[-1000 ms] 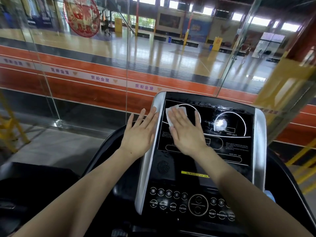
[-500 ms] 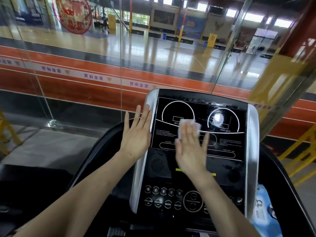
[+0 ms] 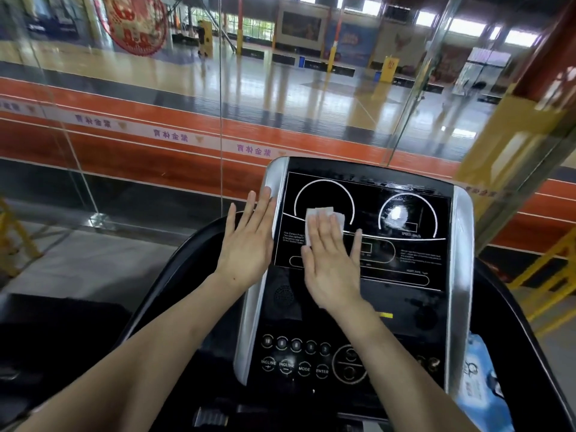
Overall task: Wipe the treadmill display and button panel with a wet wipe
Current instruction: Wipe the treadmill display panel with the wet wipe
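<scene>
Right now the wet wipe [image 3: 324,220], a small white crumpled sheet, lies flat on the glossy black display [image 3: 405,244] of the treadmill console, over the lower part of the left white dial arc. It sits under the fingertips of the right hand [image 3: 332,265], with its upper and left edges sticking out beyond them. The right hand's fingers [image 3: 327,232] are straight and slightly spread, pressing the wipe against the screen rather than curling round it; the thumb points out to the right across the screen. The left hand [image 3: 247,244] lies flat with fingers straight and close together, its fingertips resting along the brushed silver left trim [image 3: 254,313] of the console, just beside the display and apart from the wipe. Below the screen, the button panel [image 3: 299,360] is matte black with round keys, some labelled INCLINE, MODE and ENTER, and a larger circular control at its centre. A second silver trim strip runs down the right side. At the lower right edge, a soft blue and white pack [image 3: 478,385] lies on the console's black side tray.
</scene>
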Demonstrator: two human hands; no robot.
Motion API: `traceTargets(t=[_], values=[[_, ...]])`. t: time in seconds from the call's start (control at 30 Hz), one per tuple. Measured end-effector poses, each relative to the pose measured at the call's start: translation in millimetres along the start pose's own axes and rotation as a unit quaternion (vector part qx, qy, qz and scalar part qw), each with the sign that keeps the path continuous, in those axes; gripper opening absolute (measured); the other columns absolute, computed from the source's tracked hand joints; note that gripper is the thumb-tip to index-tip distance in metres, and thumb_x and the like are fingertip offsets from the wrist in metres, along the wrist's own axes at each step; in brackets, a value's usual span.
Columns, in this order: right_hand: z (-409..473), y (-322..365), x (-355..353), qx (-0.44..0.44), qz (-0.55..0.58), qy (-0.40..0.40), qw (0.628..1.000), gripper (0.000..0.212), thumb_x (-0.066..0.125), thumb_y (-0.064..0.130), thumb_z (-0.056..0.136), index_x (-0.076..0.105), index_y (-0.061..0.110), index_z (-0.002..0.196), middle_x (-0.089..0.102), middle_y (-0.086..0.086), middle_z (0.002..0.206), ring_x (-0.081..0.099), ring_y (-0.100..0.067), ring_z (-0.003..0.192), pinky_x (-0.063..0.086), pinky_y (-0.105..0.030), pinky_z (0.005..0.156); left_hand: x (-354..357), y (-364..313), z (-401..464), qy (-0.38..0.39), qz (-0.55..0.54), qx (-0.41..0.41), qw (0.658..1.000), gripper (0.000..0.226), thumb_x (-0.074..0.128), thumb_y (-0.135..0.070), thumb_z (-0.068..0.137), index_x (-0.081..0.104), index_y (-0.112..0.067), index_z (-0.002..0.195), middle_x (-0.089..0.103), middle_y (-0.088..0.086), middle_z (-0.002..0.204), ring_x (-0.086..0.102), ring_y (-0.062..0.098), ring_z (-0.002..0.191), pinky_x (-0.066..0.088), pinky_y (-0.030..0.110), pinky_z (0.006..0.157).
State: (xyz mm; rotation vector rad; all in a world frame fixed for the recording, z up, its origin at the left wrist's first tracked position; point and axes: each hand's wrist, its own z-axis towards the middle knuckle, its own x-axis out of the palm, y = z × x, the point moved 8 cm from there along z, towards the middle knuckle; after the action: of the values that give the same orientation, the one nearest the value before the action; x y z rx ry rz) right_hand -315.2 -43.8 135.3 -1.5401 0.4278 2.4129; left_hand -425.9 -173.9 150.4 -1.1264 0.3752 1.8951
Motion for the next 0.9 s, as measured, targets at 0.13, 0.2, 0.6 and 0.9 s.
traceTargets(t=[0.13, 0.2, 0.6, 0.9], values=[[-23, 22, 15, -0.117, -0.056, 0.035, 0.991, 0.061, 0.015, 0.044, 0.113, 0.000, 0.026, 0.169, -0.011, 0.007, 0.177, -0.013, -0.013, 0.163, -0.006, -0.065, 0.128, -2, 6, -2, 0.020, 0.013, 0.021, 1.000, 0.069, 0.028, -0.025, 0.105, -0.003, -0.018, 0.166, -0.014, 0.000, 0.175, -0.012, 0.025, 0.161, 0.003, 0.058, 0.129], [-46, 10, 16, -0.152, -0.067, 0.047, 0.985, 0.060, 0.019, 0.042, 0.114, 0.004, 0.026, 0.170, -0.008, 0.007, 0.177, -0.010, -0.012, 0.163, -0.003, -0.066, 0.128, -4, 7, -6, 0.024, 0.018, 0.029, 0.999, 0.064, 0.022, -0.031, 0.108, -0.001, -0.019, 0.167, -0.012, -0.001, 0.175, -0.012, 0.025, 0.161, 0.002, 0.058, 0.129], [-53, 15, 14, -0.196, -0.086, 0.053, 0.975, 0.058, 0.023, 0.043, 0.114, 0.013, 0.027, 0.169, 0.003, 0.008, 0.177, -0.002, -0.010, 0.164, -0.003, -0.065, 0.129, -3, 12, -14, 0.043, 0.052, 0.025, 0.997, 0.061, 0.018, -0.038, 0.111, 0.002, -0.019, 0.167, -0.010, -0.004, 0.175, -0.010, 0.025, 0.161, 0.003, 0.058, 0.129], [-51, 34, 18, -0.166, -0.070, 0.059, 0.982, 0.059, 0.019, 0.045, 0.114, 0.011, 0.026, 0.169, 0.000, 0.008, 0.177, -0.009, -0.009, 0.163, -0.011, -0.061, 0.129, -3, 8, -15, 0.042, 0.041, 0.022, 0.998, 0.061, 0.011, -0.039, 0.110, 0.002, -0.019, 0.167, -0.011, -0.004, 0.175, -0.011, 0.024, 0.161, 0.000, 0.056, 0.129]])
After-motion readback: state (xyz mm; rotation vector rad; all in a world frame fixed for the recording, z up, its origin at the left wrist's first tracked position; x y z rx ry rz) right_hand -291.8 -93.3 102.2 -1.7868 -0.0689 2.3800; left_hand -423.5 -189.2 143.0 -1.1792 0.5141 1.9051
